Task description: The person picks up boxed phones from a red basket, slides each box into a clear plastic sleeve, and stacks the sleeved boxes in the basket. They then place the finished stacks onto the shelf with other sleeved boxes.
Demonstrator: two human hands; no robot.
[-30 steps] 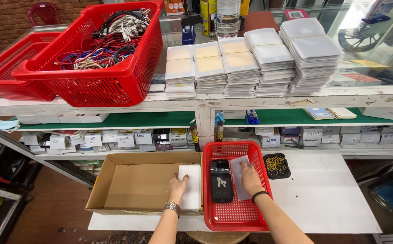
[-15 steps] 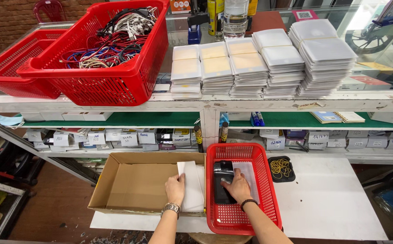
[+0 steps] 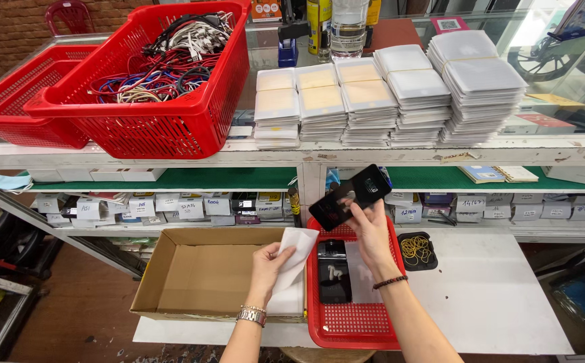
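The right hand [image 3: 372,228] is lifting a black phone-shaped slab [image 3: 349,197] up above the far edge of the small red tray [image 3: 353,329], pinching it by its lower edge between thumb and fingers, so the slab is tilting, one end higher toward the shelf. The left hand [image 3: 265,262] is holding a white sleeve [image 3: 296,252] over the near right corner of the open cardboard box [image 3: 191,282], thumb and fingers closing on the paper; the sleeve is hanging just beside the tray's left rim. Down in the tray another dark device [image 3: 335,272] is lying flat near the left wall, with small white pieces on it. The tray and box are sitting side by side, touching, on the white worktop [image 3: 487,302], box toward the left edge. A black dish of rubber bands [image 3: 417,250] is resting just right of the tray. Up on the shelf edge, stacks of white packets [image 3: 373,101] are standing beside a big red basket of cables [image 3: 165,74].
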